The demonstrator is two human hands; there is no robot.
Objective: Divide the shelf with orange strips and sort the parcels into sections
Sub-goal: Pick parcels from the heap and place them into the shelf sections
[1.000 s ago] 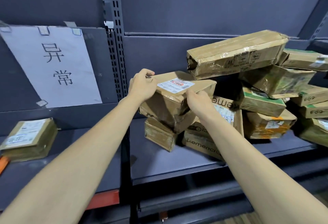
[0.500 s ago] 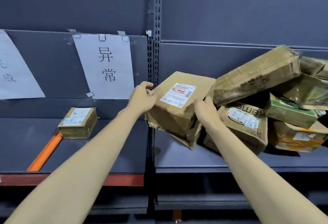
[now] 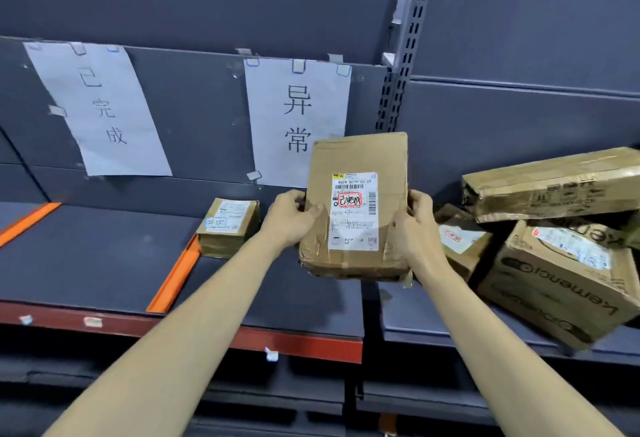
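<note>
1. The held parcel [image 3: 356, 208] was creased brown cardboard with glossy tape and a white paper label.
2. The shelf [image 3: 90, 260] looked matt grey.
3. The signs [image 3: 298, 118] were paper.

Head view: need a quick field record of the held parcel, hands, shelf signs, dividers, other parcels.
held parcel: brown box, label facing camera, red-boxed 已完成 mark
left hand: grips its left edge
right hand: grips its right edge
signs: 已完成 sheet; 异常 sheet
dividers: orange strip; second orange strip far left
sorted: small parcel under 异常 sheet
unsorted: parcel pile on right bay
</note>
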